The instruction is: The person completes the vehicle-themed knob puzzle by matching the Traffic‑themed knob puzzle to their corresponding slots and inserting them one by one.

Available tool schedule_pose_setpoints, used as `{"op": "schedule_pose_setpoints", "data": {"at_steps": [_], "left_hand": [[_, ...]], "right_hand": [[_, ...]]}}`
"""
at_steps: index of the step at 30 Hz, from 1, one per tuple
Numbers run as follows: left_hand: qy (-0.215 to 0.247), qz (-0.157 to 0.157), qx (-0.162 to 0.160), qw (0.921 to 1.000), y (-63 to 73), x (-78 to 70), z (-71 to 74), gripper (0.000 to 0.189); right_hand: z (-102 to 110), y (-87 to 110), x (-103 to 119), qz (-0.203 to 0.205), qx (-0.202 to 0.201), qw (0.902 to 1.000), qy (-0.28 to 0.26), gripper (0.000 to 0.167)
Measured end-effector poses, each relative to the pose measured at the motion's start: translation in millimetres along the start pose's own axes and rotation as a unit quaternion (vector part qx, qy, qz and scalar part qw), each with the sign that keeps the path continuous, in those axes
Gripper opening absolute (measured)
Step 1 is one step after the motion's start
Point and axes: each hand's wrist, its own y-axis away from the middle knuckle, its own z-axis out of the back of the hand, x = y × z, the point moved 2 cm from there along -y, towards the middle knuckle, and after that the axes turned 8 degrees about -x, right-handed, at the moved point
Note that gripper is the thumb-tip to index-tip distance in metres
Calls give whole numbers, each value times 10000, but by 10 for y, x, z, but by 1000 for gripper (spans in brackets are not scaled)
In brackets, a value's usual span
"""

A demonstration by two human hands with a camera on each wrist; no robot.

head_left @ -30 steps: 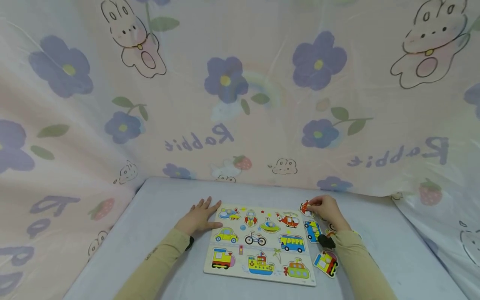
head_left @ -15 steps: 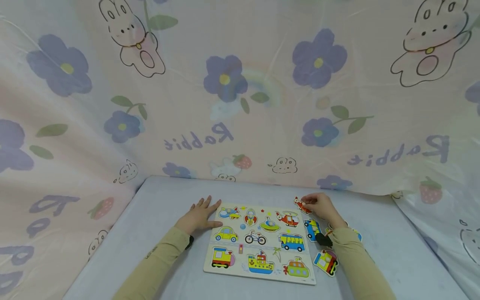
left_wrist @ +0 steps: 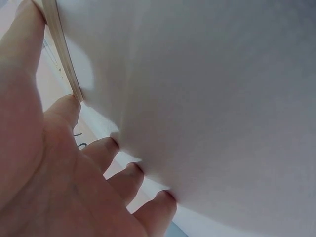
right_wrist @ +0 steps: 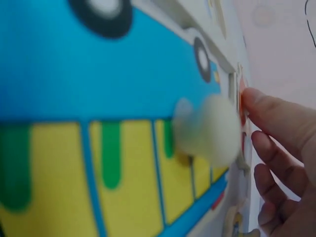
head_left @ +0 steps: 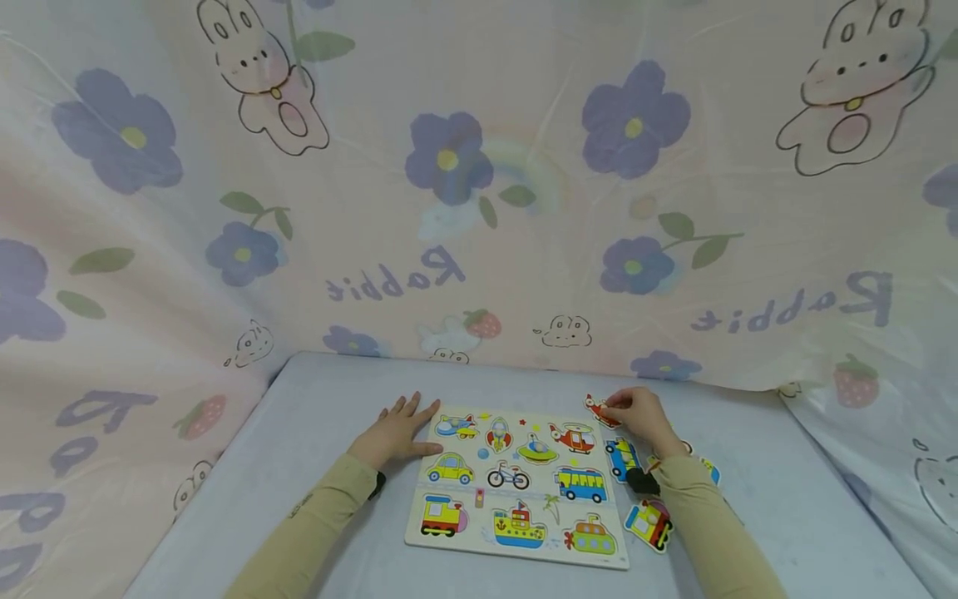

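My left hand (head_left: pixel 397 434) lies with fingers spread at the left edge of a wooden puzzle board (head_left: pixel 516 553). In the left wrist view its thumb and index finger touch the edge of the board (left_wrist: pixel 64 54), while the other fingertips rest on the tabletop. Just beyond the board's top right corner, my right hand (head_left: pixel 642 414) pinches a red helicopter puzzle piece (head_left: pixel 596 408), which is tilted. In the right wrist view a bus piece (right_wrist: pixel 74 74) with a pale knob (right_wrist: pixel 217 131) fills the foreground, and the right thumb touches the edge of something red behind it.
Right of the board lie a blue bus piece (head_left: pixel 621 457) and a train piece (head_left: pixel 649 526). More pieces (head_left: pixel 707 470) are partly hidden under the right forearm. Behind the white table (head_left: pixel 479 378) hangs a curtain (head_left: pixel 524 249) printed with flowers and rabbits.
My right hand has shifted slightly left with the helicopter piece, which has turned and shows more from under the fingers. The left hand stays in place on the board's edge.
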Motion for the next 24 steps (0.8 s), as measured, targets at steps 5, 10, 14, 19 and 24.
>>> {"op": "schedule_pose_setpoints", "data": {"at_steps": [5,10,14,19,24], "left_hand": [[-26,-60,11,10000,6,8,-14,87],[-19,-42,42,10000,16,-4,10,87],[-31,-38,85,10000,33,-3,21,87],[41,-49,36,10000,45,-10,41,86],[101,-64,10,9999,41,-23,47,85]], "right_hand": [[-9,23,-3,-36,-28,9999,-141,20],[28,41,6,110,-79,9998,-118,19],[81,66,26,181,-59,9998,-22,18],[144,128,95,213,-120,9997,60,19],[181,206,174,361,-145,9992,124,18]]}}
